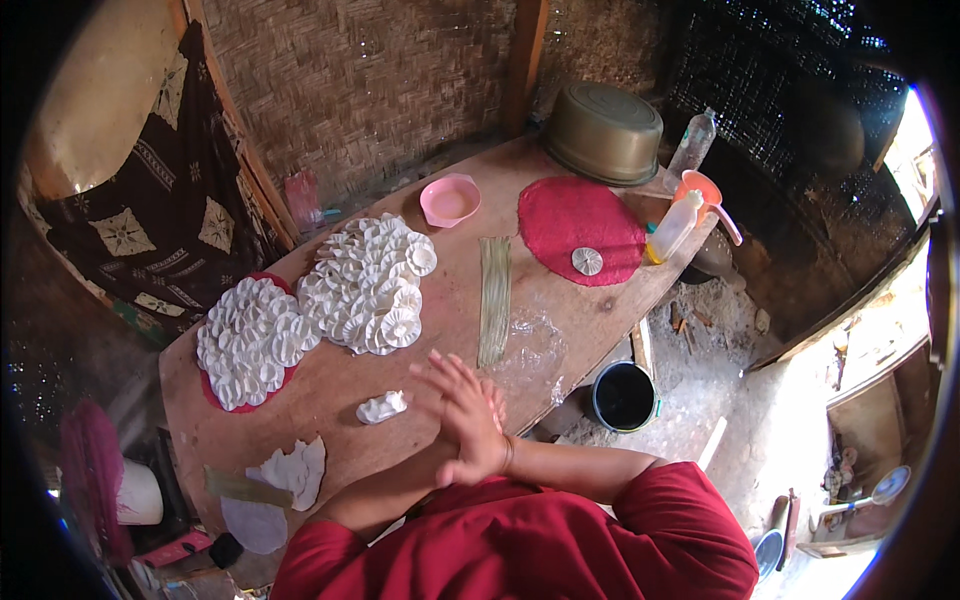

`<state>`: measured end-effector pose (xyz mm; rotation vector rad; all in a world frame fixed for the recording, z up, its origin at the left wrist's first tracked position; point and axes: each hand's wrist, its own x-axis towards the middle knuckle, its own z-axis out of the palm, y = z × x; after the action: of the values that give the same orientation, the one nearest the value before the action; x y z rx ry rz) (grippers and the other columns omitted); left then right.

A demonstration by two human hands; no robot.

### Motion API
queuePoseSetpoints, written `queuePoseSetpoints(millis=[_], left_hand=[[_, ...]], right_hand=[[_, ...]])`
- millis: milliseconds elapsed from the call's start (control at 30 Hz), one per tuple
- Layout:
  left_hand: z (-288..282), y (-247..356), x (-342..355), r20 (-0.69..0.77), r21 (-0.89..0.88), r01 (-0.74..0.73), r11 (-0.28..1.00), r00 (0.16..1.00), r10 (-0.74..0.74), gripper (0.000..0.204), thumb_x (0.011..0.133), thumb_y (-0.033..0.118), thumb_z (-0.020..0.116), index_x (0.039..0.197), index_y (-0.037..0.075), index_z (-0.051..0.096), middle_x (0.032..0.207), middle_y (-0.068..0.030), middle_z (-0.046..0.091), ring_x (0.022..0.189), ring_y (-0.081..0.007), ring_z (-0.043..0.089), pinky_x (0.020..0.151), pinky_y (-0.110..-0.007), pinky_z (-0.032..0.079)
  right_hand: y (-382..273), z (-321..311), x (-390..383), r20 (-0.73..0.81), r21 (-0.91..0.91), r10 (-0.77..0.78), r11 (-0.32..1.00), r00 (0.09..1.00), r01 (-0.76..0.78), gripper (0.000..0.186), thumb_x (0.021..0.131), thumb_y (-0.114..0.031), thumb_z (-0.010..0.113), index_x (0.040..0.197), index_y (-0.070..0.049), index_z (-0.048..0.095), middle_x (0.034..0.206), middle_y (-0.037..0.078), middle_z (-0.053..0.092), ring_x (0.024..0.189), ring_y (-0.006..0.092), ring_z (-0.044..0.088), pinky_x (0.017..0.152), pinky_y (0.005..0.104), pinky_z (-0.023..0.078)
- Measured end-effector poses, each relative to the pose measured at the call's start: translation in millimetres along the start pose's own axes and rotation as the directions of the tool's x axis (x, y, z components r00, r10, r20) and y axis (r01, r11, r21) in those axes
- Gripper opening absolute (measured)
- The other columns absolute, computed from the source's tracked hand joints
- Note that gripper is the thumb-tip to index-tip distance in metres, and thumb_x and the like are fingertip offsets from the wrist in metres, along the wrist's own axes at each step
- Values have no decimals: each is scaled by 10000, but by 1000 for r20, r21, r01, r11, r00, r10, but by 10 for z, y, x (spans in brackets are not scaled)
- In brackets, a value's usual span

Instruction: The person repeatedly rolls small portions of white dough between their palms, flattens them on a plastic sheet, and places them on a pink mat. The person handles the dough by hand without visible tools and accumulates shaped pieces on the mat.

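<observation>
In front of my chest the two hands meet, palm toward palm. My right hand (462, 415) is on top, its fingers stretched and spread, with a thin band at the wrist. Most of my left hand (496, 400) is hidden behind it; only some fingertips show. Whether anything lies between the palms cannot be seen. Nearest to the hands on the wooden table (440, 300) is a small white lump (382, 407), perhaps dough. Beyond lie a pale green leaf strip (494, 300) and a crumpled clear plastic sheet (535, 338).
White pleated rounds (365, 285) form two heaps at left. One pleated round (587, 262) sits on a red round mat (560, 225). A pink bowl (450, 201), metal basin (604, 132), bottle (676, 225) and orange dipper (695, 187) stand farther back. A black bucket (624, 397) is below.
</observation>
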<state>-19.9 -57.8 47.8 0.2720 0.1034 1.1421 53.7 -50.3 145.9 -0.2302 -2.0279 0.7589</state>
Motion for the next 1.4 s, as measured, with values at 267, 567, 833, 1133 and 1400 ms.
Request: queuePoseSetpoints(millis=[267, 567, 833, 1133, 1400], left_hand=[[-462, 425, 250, -351, 131, -35, 991, 933, 79, 675, 935, 661, 271, 1359, 159, 426, 1333, -72, 501, 1181, -237, 480, 994, -443, 385], [-751, 639, 488, -516, 107, -92, 990, 846, 134, 697, 914, 699, 226, 1373, 222, 445, 1436, -26, 420, 1256, -241, 412, 1052, -478, 307], [-637, 490, 377, -495, 76, -58, 995, 864, 88, 696, 925, 682, 213, 1386, 209, 433, 1482, -47, 357, 1329, -272, 325, 1090, -508, 245], [-752, 613, 531, -236, -22, -178, 984, 957, 168, 687, 907, 664, 320, 1380, 179, 434, 1474, -69, 366, 1350, -313, 329, 1083, -525, 279], [-569, 333, 663, -20, -92, -131, 987, 991, 130, 524, 914, 481, 511, 1252, 80, 520, 1261, -99, 529, 1152, -247, 517, 1004, -383, 435]], right_hand=[[1536, -917, -501, -317, -131, 792, 508, 521, -851, 619, 862, -487, 631, 1281, -68, 448, 1012, 166, 608, 1006, 298, 584, 864, 465, 455], [1854, -1143, -779, -136, -269, 800, 538, 584, -799, 364, 769, -282, 763, 930, -32, 552, 791, 126, 659, 690, 261, 632, 640, 378, 487], [1928, -1325, -744, -228, -744, 884, 113, 409, -658, 636, 656, -438, 800, 1125, -91, 545, 988, 155, 670, 998, 333, 629, 799, 492, 475], [988, -1253, 110, 350, 513, 665, 452, 659, -729, 308, 797, -200, 756, 964, 25, 627, 719, -10, 554, 625, 158, 541, 585, 326, 459], [969, -534, 42, 180, -201, 662, 749, 728, -632, 437, 731, -310, 820, 1042, -43, 668, 845, 45, 554, 732, 169, 525, 667, 293, 434]])
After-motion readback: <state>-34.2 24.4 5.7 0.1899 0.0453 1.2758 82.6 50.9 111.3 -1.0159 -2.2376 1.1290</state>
